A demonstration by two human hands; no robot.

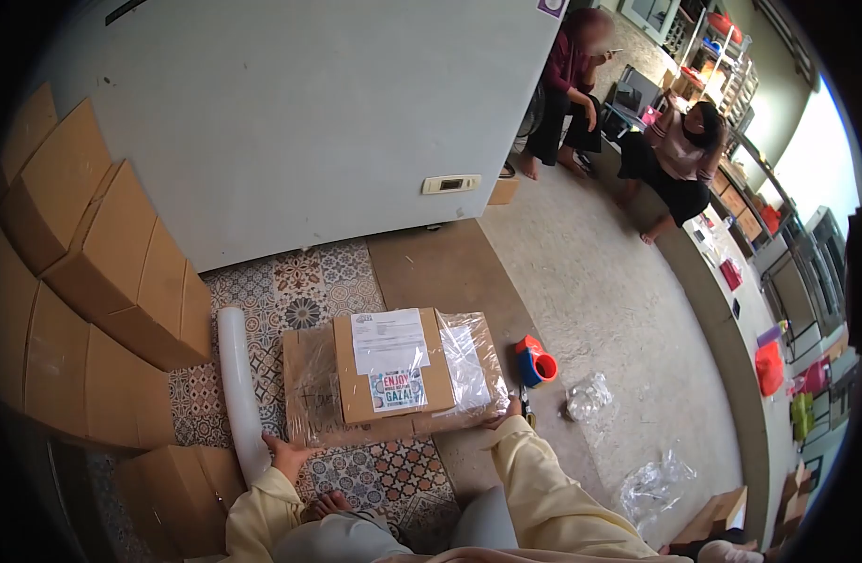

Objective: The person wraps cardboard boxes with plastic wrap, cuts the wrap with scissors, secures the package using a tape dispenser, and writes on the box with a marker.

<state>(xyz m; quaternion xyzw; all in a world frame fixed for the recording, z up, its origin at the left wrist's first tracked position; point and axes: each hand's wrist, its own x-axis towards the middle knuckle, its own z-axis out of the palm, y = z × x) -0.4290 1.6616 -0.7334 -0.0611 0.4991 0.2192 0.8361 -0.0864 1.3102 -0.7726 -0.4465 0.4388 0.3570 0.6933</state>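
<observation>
Both hands, left [282, 454] and right [502, 416], grip the plastic-wrapped brown cardboard parcel [393, 375] on the floor; wrapping appears underway; the white film roll [238, 385] likely comes next.

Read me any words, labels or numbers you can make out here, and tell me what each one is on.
"ENJOY" and "GAZA!": colourful sticker on the small box; a smaller line between them is too blurred to read.
White sheet above it: print too small to read.
Handwriting on the wrapped box: unclear.
Panel on the white cabinet: unreadable.
</observation>
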